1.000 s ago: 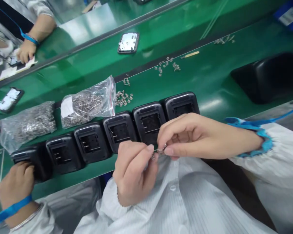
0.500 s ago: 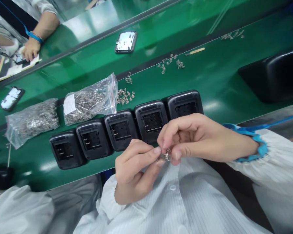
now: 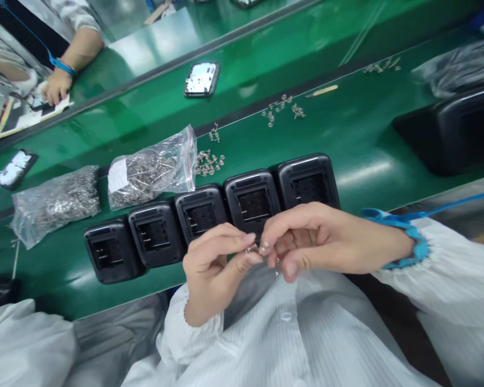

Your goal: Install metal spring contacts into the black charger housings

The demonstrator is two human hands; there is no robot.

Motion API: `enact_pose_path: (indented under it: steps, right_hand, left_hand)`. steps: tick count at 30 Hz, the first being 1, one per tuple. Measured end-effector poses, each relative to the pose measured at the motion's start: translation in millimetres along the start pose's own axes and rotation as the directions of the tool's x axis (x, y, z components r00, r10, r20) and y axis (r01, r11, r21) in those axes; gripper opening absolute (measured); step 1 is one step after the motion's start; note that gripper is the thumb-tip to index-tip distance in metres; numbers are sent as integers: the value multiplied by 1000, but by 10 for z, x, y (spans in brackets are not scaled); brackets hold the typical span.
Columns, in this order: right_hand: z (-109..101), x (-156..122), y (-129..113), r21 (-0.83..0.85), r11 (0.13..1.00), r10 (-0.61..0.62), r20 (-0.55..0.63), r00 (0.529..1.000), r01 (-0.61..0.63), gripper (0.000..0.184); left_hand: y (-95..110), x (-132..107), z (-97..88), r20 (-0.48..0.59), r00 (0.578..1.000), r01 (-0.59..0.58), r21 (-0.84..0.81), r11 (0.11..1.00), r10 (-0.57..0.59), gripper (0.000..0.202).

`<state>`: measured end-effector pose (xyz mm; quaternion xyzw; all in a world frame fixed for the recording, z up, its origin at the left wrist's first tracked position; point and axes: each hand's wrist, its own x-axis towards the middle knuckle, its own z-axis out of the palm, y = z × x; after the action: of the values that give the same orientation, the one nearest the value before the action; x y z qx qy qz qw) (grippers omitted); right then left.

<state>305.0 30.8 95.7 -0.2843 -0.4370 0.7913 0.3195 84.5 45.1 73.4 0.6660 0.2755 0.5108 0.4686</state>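
My left hand [image 3: 213,269] and my right hand [image 3: 318,242] meet just above my white coat, fingertips pinched together on small metal springs [image 3: 253,248]. Right behind my fingers a row of several black plastic housings [image 3: 201,215] lies on the green table [image 3: 347,140], open side up. The housing [image 3: 253,203] second from the right is closest to my fingertips. Two clear bags of metal springs [image 3: 151,169] lie behind the row, with loose springs [image 3: 207,161] beside them.
A black tray [image 3: 455,129] sits at the right. A conveyor belt [image 3: 242,59] carries a flat part [image 3: 201,78] behind the table. Another person's hand [image 3: 56,88] works at far left, and a white sleeve [image 3: 24,344] shows at lower left.
The neighbour's hand has taken away the leftmost black housing and left the view. My two hands stayed together, fingers shifting slightly on the springs.
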Motion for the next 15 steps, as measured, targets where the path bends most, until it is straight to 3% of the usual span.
enact_pose_path:
  steps: [5,10,12,15]
  right_hand:
    - [-20,-40,120,-150,982,-133,-144,981,111,21]
    - [55,-64,237,-277,938,-257,-144,956,210,17]
    - [66,-95,259,-264,943,-258,-193,947,203,18]
    - [11,-194,251,-287,944,-246,-279,928,164,14]
  left_hand:
    - [-86,426,-78,-178,983,42,411,911,35,4]
    - [-268,856,-197,-140,988,72,784,617,63,6]
    - [-323,906,-253,-159,983,90,849,521,88,17]
    - [-313,802,-272,-178,956,55,889,455,231,20]
